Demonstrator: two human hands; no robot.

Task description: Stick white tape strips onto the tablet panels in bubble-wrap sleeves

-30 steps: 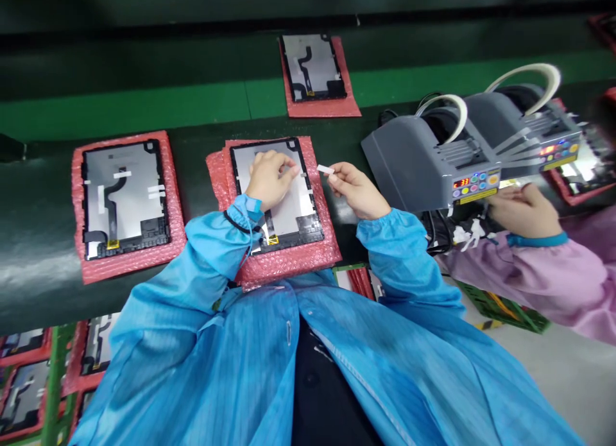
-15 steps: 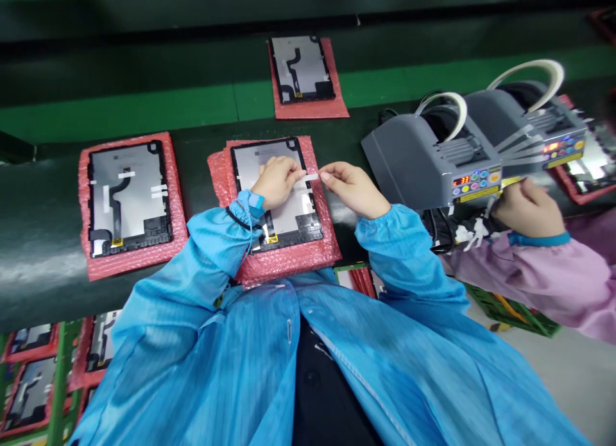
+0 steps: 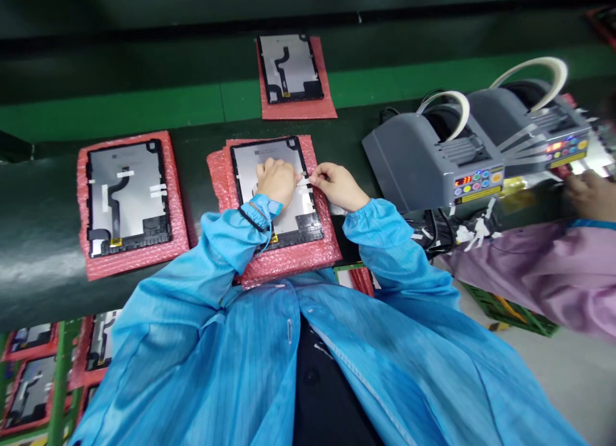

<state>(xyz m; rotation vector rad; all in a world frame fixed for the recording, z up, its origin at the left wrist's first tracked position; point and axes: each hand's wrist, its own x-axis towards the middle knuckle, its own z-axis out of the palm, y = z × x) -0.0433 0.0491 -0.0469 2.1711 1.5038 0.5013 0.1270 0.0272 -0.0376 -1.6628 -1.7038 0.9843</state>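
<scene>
A tablet back panel (image 3: 269,156) lies on red bubble wrap (image 3: 289,260) right in front of me. My left hand (image 3: 275,180) rests on the panel with its fingers curled, pinching the left end of a small white tape strip (image 3: 304,181). My right hand (image 3: 337,185) pinches the strip's right end at the panel's right edge. The strip lies low over the panel between both hands.
A second panel (image 3: 126,196) with tape strips sits on red wrap to the left, a third (image 3: 290,67) on the green belt beyond. Two grey tape dispensers (image 3: 433,157) stand at right, where a co-worker's hand (image 3: 590,192) in a purple sleeve works. More panels lie below left.
My right hand carried the tape strip leftward to the panel. My left hand took its other end, and both lowered it onto the panel. The co-worker's hand moved right.
</scene>
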